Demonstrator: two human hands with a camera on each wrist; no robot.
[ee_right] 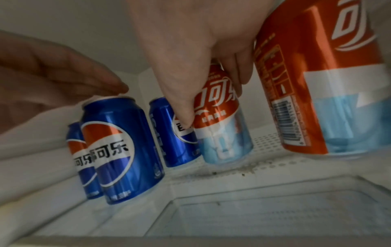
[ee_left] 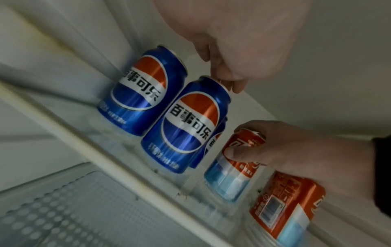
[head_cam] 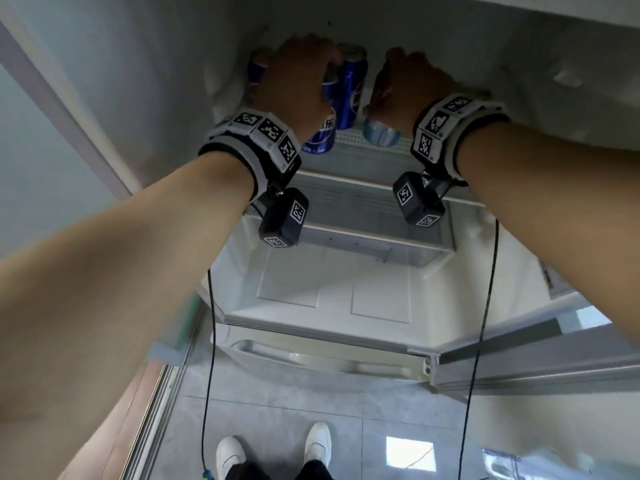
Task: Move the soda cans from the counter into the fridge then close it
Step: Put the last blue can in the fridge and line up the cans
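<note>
Three blue soda cans stand on the fridge's top shelf. My left hand hovers over the nearest blue can, straight fingertips touching its top rim; this can hides part of a second, and a third stands further back. My right hand grips a red-and-light-blue can standing on the shelf, thumb on its front, fingers round its back. Another red can stands close by my right wrist. In the head view both hands reach deep inside.
The fridge door hangs open at the lower right. Below the top shelf lie a dotted glass shelf and a white drawer. The fridge's left wall is near my left arm. Cables hang from both wrists.
</note>
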